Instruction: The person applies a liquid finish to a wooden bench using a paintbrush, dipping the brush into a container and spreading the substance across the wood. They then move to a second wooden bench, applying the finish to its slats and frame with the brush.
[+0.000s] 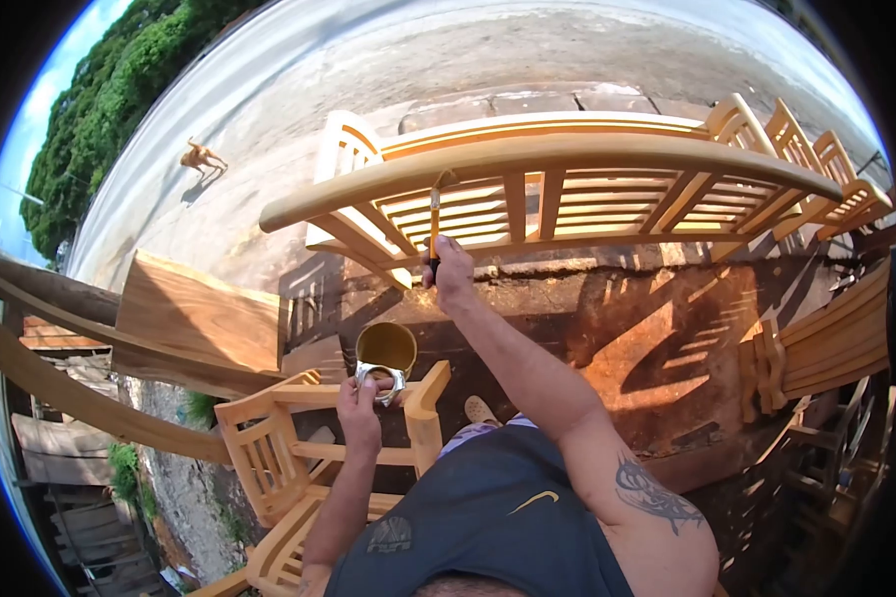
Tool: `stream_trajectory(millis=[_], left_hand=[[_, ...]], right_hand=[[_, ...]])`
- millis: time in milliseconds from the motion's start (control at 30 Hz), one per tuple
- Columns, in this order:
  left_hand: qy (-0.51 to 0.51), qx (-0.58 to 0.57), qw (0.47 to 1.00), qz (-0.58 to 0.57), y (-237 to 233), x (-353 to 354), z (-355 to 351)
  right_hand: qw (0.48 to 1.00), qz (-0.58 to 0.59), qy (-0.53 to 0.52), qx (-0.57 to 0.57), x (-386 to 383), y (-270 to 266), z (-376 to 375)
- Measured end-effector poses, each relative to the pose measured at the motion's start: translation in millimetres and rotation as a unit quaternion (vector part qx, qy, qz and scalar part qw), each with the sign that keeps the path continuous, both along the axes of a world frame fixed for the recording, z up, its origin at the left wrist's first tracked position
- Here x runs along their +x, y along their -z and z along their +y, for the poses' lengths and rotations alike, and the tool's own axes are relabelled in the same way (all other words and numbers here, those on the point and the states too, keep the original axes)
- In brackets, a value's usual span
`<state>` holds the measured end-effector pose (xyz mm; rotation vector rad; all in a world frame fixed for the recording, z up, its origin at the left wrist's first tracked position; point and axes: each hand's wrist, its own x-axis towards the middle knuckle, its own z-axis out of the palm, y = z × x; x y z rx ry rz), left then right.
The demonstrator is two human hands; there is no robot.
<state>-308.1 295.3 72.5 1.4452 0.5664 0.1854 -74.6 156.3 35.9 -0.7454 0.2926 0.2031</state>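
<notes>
My right hand [452, 275] is closed around the handle of a paintbrush [435, 214], its bristles up against the curved top rail of a wooden bench [577, 154]. The bench has a slatted back and its wood looks pale orange. Lower down, my left hand [362, 400] grips a round open can [386, 347] with a silvery part at the near side and a yellow-brown inside. How much liquid it holds I cannot make out. That hand is just above the arm of a wooden chair [259, 448].
More wooden chairs [791, 144] stand beyond the bench's right end. At left are a broad wooden slab [199, 313] and a long curved beam [90, 388]. Slatted furniture [826, 343] stands at right. A dog [201, 156] is out on the pale ground.
</notes>
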Motion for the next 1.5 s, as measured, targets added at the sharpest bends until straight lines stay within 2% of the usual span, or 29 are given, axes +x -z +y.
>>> stream_trajectory(millis=[67, 167, 267, 333, 400, 567, 700, 800, 867, 933, 1067, 1167, 1233, 1267, 1333, 1400, 1500], left_hand=[[-0.007, 0.001, 1.000, 0.000, 2.0, -6.7, 7.8], [-0.002, 0.029, 1.000, -0.002, 4.7, -14.9, 16.0], [-0.019, 0.027, 0.999, 0.013, 8.1, -17.8, 22.0], [-0.020, 0.023, 0.999, 0.009, 5.0, -18.0, 21.1], [-0.024, 0.015, 1.000, 0.004, 6.1, -15.1, 19.5], [-0.010, -0.006, 1.000, 0.009, 11.4, -4.7, 13.4], [0.011, 0.001, 1.000, 0.000, 14.5, 3.1, 6.0], [0.036, 0.007, 0.999, 0.001, 12.6, 7.4, 1.5], [0.043, 0.012, 0.999, 0.005, 8.7, 8.2, -2.7], [0.037, 0.015, 0.999, 0.014, 7.5, 9.2, -5.1], [0.035, 0.016, 0.999, 0.001, 10.7, 6.7, -7.2], [0.033, 0.024, 0.999, 0.009, 11.6, 5.8, -8.4], [0.032, 0.027, 0.999, 0.008, 11.0, 7.9, -10.9], [0.029, 0.026, 0.999, 0.007, 11.7, 8.3, -12.2], [0.028, 0.028, 0.999, 0.008, 13.7, 10.5, -17.9], [0.034, 0.035, 0.999, 0.012, 14.4, 13.6, -25.9], [0.050, 0.022, 0.998, 0.010, 15.6, 22.5, -42.1]], right_hand=[[0.997, -0.023, -0.053, -0.042, 1.2, 8.8, 25.8], [0.979, -0.057, -0.081, -0.179, 2.2, -0.6, 48.6], [0.911, -0.131, -0.120, -0.372, 4.3, -9.8, 31.6], [0.929, -0.111, -0.122, -0.331, 5.1, -22.1, -2.3], [0.977, -0.068, -0.028, -0.199, 11.6, -28.3, -46.9], [0.988, 0.006, 0.093, -0.122, -4.1, -33.1, -143.3], [0.971, 0.010, 0.239, 0.013, -30.6, -39.0, -142.5], [0.972, 0.009, 0.236, -0.005, -28.5, -40.9, -91.8], [0.988, -0.044, 0.139, -0.051, -12.6, -30.0, -53.1], [0.994, -0.035, 0.057, -0.089, -7.7, -36.4, -11.1], [0.937, -0.105, -0.045, -0.331, 0.7, -17.7, 41.6], [0.961, -0.071, -0.122, -0.238, 4.5, -25.3, 1.7], [0.981, -0.017, -0.116, -0.153, 12.3, -28.0, -71.2], [0.990, 0.036, -0.100, -0.092, 17.1, -31.4, -113.7], [0.996, 0.053, -0.046, -0.063, 26.7, -22.1, -199.9], [0.993, 0.058, 0.036, -0.097, 21.0, -34.4, -274.7], [0.990, 0.056, 0.101, -0.077, 17.6, -23.8, -369.3]])
